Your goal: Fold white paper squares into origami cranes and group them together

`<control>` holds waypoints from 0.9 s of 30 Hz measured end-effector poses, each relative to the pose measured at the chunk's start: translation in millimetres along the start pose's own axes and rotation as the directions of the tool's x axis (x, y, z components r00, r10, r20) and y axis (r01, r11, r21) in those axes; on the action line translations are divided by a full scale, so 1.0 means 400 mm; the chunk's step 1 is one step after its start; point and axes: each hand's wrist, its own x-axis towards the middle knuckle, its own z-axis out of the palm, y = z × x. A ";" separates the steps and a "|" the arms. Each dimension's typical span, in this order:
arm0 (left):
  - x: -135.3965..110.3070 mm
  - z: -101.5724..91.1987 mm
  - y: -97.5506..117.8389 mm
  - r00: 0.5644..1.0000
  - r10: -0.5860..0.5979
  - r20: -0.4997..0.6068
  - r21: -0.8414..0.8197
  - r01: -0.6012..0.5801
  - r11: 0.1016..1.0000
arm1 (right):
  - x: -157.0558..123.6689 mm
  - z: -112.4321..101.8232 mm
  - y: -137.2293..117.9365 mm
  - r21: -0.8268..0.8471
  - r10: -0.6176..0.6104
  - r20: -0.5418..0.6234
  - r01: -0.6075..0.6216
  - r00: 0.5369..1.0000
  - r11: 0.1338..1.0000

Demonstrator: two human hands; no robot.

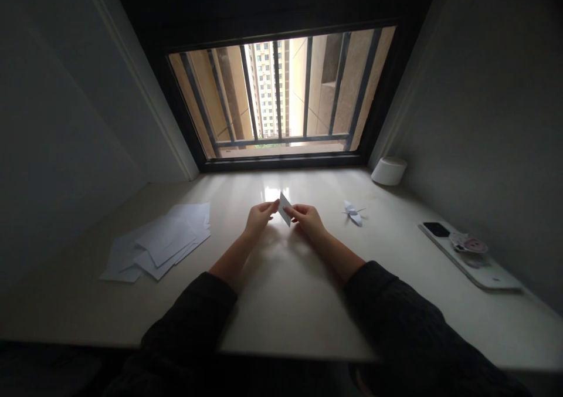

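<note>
Between my two hands is a small folded piece of white paper, held up above the pale sill with one corner pointing upward. My right hand pinches it, thumb lying across its face. On its other side, my left hand has its fingertips pressed together at the paper's left edge. The fingers behind the paper are partly hidden. To the right of my right hand lies a folded paper crane with thin pointed ends.
Loose white sheets lie overlapping on the left of the sill. A phone with a round grip on its back rests at the right. A white cylindrical object stands in the far right corner, beside the barred window.
</note>
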 end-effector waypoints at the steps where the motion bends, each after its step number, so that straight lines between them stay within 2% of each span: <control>1: -0.002 0.005 -0.003 0.999 0.029 0.012 0.042 -0.030 0.999 | 0.000 -0.001 0.001 -0.003 0.002 -0.009 -0.002 1.000 1.000; 7: -0.004 0.011 -0.021 0.991 0.129 -0.039 0.190 -0.120 0.974 | 0.000 -0.001 0.019 -0.095 -0.027 -0.063 0.021 0.998 0.995; 10: -0.008 0.009 -0.017 0.981 0.182 -0.066 0.334 -0.150 0.930 | 0.005 -0.004 0.034 -0.173 -0.064 -0.120 0.042 0.991 0.984; 13: -0.016 0.008 -0.009 0.970 0.212 -0.121 0.454 -0.136 0.881 | 0.010 -0.007 0.046 -0.162 -0.065 -0.150 0.040 0.987 0.986; 19: -0.022 0.011 -0.002 0.970 0.226 -0.088 0.554 -0.141 0.820 | 0.011 -0.004 0.051 -0.093 -0.066 -0.149 0.052 0.987 0.994; 27: -0.027 0.021 0.003 0.965 0.241 -0.101 0.590 -0.137 0.796 | 0.013 0.014 0.053 -0.182 -0.115 -0.241 0.072 0.964 0.981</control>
